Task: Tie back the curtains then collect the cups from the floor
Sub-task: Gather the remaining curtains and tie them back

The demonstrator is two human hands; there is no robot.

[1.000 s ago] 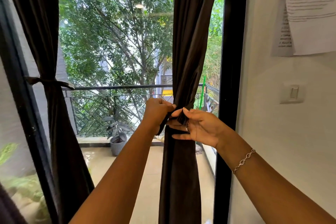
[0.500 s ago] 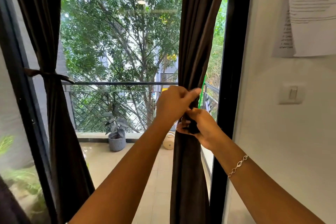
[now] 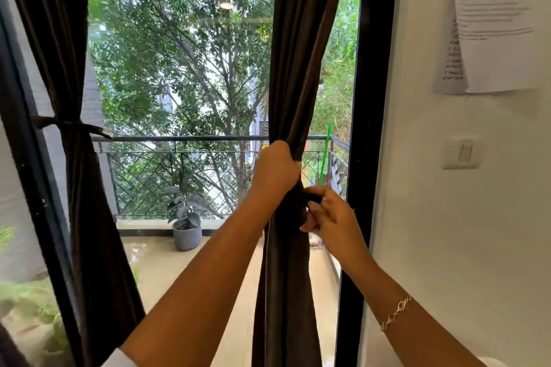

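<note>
The right dark brown curtain (image 3: 301,68) hangs gathered in front of the glass door. My left hand (image 3: 275,168) grips the bunched curtain at rail height. Just below and to its right, my right hand (image 3: 331,217) pinches the dark tie-back strap (image 3: 314,197) against the fabric. The left curtain (image 3: 56,39) is bound at its waist by its own tie-back (image 3: 68,124). No cups are in view.
The black door frame (image 3: 375,98) stands right of the curtain, beside a white wall with a light switch (image 3: 463,153) and taped papers (image 3: 495,24). Outside lie a tiled balcony, a railing (image 3: 179,138), a potted plant (image 3: 186,226) and a green stick (image 3: 325,155).
My left hand rose from waist level and closed round the curtain higher up. My right hand moved right and now pinches the strap below it.
</note>
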